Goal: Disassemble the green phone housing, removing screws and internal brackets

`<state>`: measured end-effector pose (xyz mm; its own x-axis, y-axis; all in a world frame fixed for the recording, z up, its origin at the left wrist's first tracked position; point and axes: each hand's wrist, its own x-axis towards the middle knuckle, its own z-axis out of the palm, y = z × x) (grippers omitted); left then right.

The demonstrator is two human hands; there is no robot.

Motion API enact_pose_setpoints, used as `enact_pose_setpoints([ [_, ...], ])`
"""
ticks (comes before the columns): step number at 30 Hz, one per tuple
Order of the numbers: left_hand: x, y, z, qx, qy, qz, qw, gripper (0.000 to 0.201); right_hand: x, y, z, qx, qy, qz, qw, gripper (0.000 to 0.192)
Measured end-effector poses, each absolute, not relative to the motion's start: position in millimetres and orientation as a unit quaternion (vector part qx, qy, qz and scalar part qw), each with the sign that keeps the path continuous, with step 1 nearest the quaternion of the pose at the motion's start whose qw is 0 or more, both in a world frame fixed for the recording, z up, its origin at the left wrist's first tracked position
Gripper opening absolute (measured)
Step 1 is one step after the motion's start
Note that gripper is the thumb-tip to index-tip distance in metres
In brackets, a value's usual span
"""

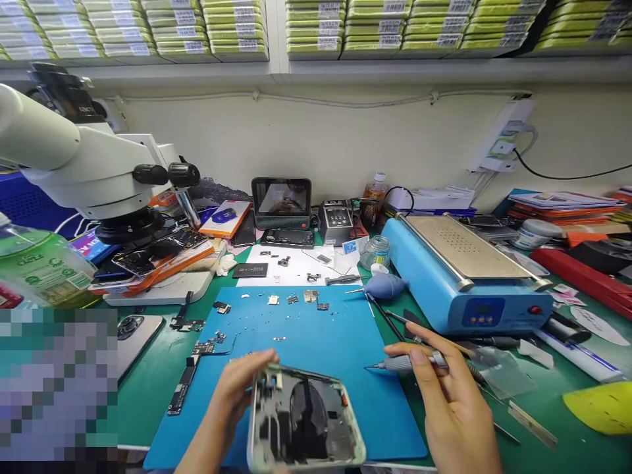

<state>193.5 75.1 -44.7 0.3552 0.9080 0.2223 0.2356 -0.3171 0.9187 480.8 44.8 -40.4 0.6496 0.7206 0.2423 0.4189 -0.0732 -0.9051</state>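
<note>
My left hand grips an opened phone housing by its left side, tilted up over the front of the blue mat. Bare metal, a dark oval patch and small fittings show inside the housing. In my right hand a grey precision screwdriver lies between thumb and fingers, its thin tip pointing left just above or on the mat. Tiny screws and small metal parts are spread over the mat's far half. A phone logic board rests along the mat's left edge, with a flex part at its upper end.
A microscope stands at the left, above stacked phones. On the right are a blue heating plate machine and loose tools. A blue air blower lies at the mat's far right corner. Behind, white paper holds a battery and parts.
</note>
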Motion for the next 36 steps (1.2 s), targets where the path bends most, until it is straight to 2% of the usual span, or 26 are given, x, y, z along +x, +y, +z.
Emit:
enact_pose_setpoints([
  [2, 205, 83, -34, 0.650, 0.416, 0.411, 0.486, 0.073, 481, 44, -41, -0.718, -0.401, 0.139, 0.551, 0.056],
  [5, 226, 101, -22, 0.449, 0.417, 0.401, 0.681, 0.070, 483, 43, -45, -0.717, -0.407, 0.139, 0.548, 0.056],
  [8, 241, 125, -12, 0.439, 0.380, 0.374, 0.723, 0.065, 487, 43, -52, -0.705, -0.408, 0.159, 0.557, 0.057],
  [11, 247, 147, -6, 0.573, 0.382, 0.301, 0.660, 0.058, 491, 43, -57, -0.697, -0.404, 0.180, 0.565, 0.058],
  [17, 264, 161, -9, 0.726, 0.360, 0.209, 0.548, 0.043, 494, 41, -57, -0.689, -0.397, 0.191, 0.575, 0.060],
  [25, 289, 124, -12, 0.879, 0.300, 0.176, 0.327, 0.031, 490, 42, -49, -0.702, -0.376, 0.204, 0.569, 0.065],
  [29, 280, 119, -19, 0.918, 0.270, 0.179, 0.229, 0.036, 487, 43, -46, -0.707, -0.366, 0.205, 0.569, 0.068],
  [32, 254, 134, -23, 0.912, 0.337, 0.204, 0.114, 0.020, 486, 43, -43, -0.713, -0.365, 0.199, 0.564, 0.067],
  [36, 210, 160, -25, 0.880, 0.424, 0.212, 0.032, 0.026, 486, 42, -43, -0.728, -0.360, 0.187, 0.553, 0.068],
])
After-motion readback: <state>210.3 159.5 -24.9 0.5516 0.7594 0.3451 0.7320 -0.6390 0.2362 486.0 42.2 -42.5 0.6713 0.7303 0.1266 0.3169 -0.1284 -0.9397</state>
